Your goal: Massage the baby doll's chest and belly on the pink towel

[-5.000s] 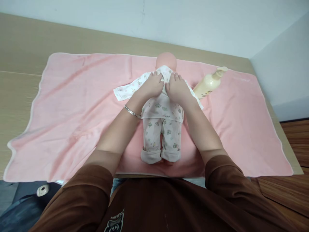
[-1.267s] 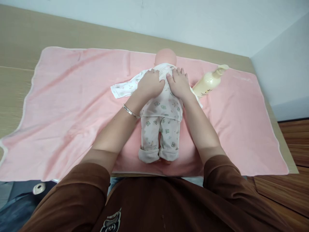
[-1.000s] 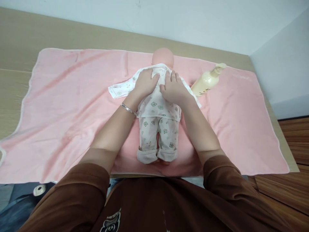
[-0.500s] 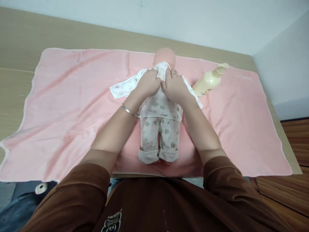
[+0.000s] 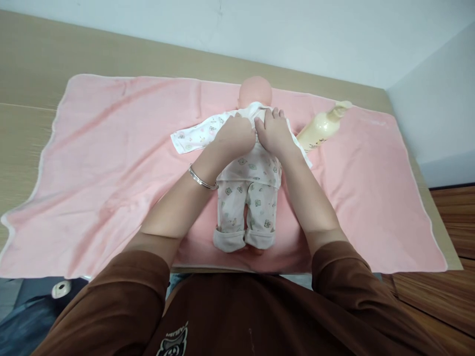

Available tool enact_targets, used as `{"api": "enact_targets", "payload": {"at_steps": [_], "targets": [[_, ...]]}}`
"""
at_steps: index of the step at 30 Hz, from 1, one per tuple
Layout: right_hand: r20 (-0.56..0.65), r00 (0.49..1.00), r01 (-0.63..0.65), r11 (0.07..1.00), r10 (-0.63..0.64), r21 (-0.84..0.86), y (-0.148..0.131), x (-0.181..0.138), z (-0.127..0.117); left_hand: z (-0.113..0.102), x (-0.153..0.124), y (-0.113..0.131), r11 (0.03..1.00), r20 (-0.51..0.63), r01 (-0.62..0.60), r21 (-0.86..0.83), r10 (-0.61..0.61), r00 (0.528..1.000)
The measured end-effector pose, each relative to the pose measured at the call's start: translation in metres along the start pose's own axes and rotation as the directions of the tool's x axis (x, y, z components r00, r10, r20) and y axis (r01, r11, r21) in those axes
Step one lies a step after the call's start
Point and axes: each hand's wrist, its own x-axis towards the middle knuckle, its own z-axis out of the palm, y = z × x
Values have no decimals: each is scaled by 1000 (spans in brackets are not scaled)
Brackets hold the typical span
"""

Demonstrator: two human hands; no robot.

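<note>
A baby doll [image 5: 256, 91] lies stretched out on a pink blanket [image 5: 118, 143], its smooth head away from me and no face showing. It wears a white patterned shirt [image 5: 252, 167] with long sleeves, and matching trousers [image 5: 232, 207] with turned-up cuffs. My left hand [image 5: 236, 136] rests on the upper left of the shirt, fingers curled in; its fingertips, and anything in them, are hidden. Beside it, my right hand [image 5: 275, 132] lies on the upper right of the shirt, fingers stretched out and slightly apart. The two thumbs nearly meet over the middle.
A cream pump bottle [image 5: 321, 129] lies tilted on the blanket right of the doll, near its right sleeve. The wooden table [image 5: 29, 59] shows around the blanket, with a pale wall [image 5: 278, 34] behind. Dark wood [image 5: 438, 296] is at lower right.
Both hands have shifted slightly right and toward me over the shirt. The left fingers look more curled, and the right hand still lies flat. The view has moved a little.
</note>
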Motion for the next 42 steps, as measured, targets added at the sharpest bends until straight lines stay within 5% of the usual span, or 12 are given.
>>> {"api": "enact_targets", "payload": {"at_steps": [4,11,18,23,37,42], "targets": [[102,989,109,994,-109,3,-7,-16,-15,7,15,-11,987,-90,77,-138,-90,992],[102,967,233,972,-233,8,-22,-39,-29,46,42,-43,952,-315,-13,-307,-89,945],[-40,998,44,998,-42,54,-5,-1,-1,59,44,-45,938,-364,-3,-346,-132,922],[-92,994,75,992,-66,103,4,8,12,59,44,-45,931,-363,13,-365,-155,919],[-96,994,61,993,-52,100,2,6,11,61,45,-44,935,-393,-3,-356,-147,908],[-31,999,31,996,-29,85,-8,-7,-9,56,41,-41,936,-368,14,-352,-152,917]]}}
